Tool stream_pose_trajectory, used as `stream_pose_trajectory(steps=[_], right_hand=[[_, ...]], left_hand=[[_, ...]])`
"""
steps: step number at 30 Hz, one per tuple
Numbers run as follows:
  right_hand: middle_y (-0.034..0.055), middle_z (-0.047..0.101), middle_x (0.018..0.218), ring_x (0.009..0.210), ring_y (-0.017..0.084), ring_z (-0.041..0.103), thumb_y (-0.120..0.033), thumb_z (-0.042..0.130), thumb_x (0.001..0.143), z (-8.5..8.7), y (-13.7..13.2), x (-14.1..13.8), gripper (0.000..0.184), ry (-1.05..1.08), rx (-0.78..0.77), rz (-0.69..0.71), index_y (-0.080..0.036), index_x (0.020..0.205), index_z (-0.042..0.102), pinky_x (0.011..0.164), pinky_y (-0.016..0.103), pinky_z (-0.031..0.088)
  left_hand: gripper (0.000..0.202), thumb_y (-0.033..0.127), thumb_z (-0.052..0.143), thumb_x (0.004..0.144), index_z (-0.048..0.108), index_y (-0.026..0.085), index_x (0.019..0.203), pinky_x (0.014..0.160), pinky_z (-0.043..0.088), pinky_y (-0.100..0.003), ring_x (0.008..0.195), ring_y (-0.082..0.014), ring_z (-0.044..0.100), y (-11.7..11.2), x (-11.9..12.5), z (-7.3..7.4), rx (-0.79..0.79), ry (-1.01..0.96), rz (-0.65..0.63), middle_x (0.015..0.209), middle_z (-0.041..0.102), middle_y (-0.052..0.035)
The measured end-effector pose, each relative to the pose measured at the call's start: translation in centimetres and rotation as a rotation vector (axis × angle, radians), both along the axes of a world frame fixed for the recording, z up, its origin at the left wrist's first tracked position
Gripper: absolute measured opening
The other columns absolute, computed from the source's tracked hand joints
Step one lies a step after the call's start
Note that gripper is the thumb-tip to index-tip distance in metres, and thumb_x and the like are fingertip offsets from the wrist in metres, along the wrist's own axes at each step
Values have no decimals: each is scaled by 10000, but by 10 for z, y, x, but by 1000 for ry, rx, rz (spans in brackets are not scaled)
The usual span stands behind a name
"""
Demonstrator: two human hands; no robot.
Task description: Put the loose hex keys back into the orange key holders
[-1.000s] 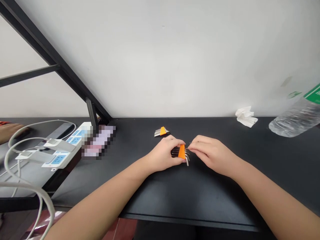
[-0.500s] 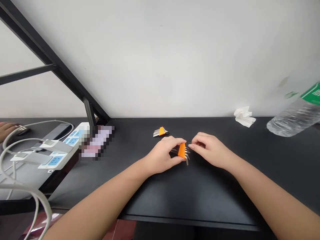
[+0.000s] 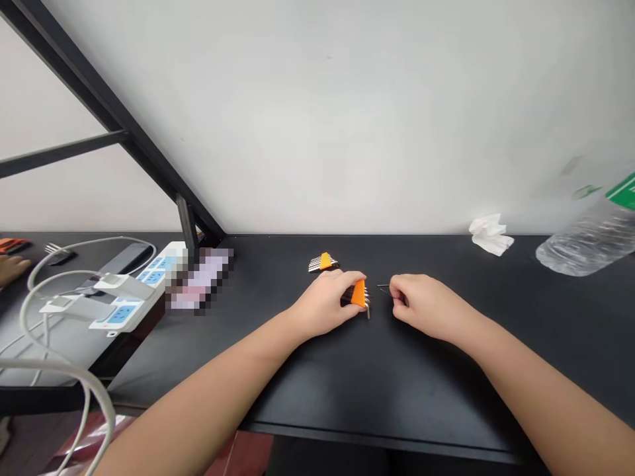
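Note:
My left hand (image 3: 325, 304) rests on the black table (image 3: 347, 377) with its fingers closed round a set of hex keys in an orange holder (image 3: 359, 294). Just to its right, my right hand (image 3: 421, 305) pinches one thin hex key (image 3: 383, 286) that points left toward the holder and is clear of it. A second set of hex keys in an orange holder (image 3: 322, 263) lies on the table a little behind my left hand.
A crumpled white tissue (image 3: 490, 234) and a lying plastic bottle (image 3: 590, 235) sit at the back right by the wall. On the left are a white power strip (image 3: 124, 297) with plugs and cables, a black frame post (image 3: 186, 228), and another person's hand (image 3: 10, 268).
My right hand has drawn away to the right, pulling one thin hex key out of the orange holder. My left hand stays on the holder.

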State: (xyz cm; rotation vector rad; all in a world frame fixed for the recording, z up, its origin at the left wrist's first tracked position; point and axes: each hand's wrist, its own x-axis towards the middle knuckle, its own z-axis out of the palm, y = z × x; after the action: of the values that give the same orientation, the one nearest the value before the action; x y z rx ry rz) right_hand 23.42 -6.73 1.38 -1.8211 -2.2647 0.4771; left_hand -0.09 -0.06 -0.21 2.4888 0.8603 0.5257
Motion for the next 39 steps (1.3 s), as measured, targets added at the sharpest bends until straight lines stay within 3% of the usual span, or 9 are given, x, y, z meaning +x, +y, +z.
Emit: stream_pose_trajectory(steps=[5,10,39], right_hand=[[-11,601,807,694,135,532,-122,502,909,0,-1,0,135,239,103,174,-223,847,568,623,262,401],[31,620,901,758,158,567,-148,465,989,-7,-1,1,186,302,211,201,-225,933,625,673,294,445],[80,677,958,825,192,616,-142,399,1030,-3,-4,-1,292,176,407,219,-207,979,679,733,329,498]], left_hand=[[481,247,754,821,601,225,1276,923,551,-381,1029,-238,673,-1,1,1,14,-7,-11,1172,721,-60],[490,243,758,809,602,216,1272,884,557,-377,990,-233,670,-2,1,1,17,-23,-15,1146,726,-59],[470,261,771,810,624,228,1255,887,546,-382,963,-237,674,-3,2,2,28,-22,-20,1091,734,-53]])
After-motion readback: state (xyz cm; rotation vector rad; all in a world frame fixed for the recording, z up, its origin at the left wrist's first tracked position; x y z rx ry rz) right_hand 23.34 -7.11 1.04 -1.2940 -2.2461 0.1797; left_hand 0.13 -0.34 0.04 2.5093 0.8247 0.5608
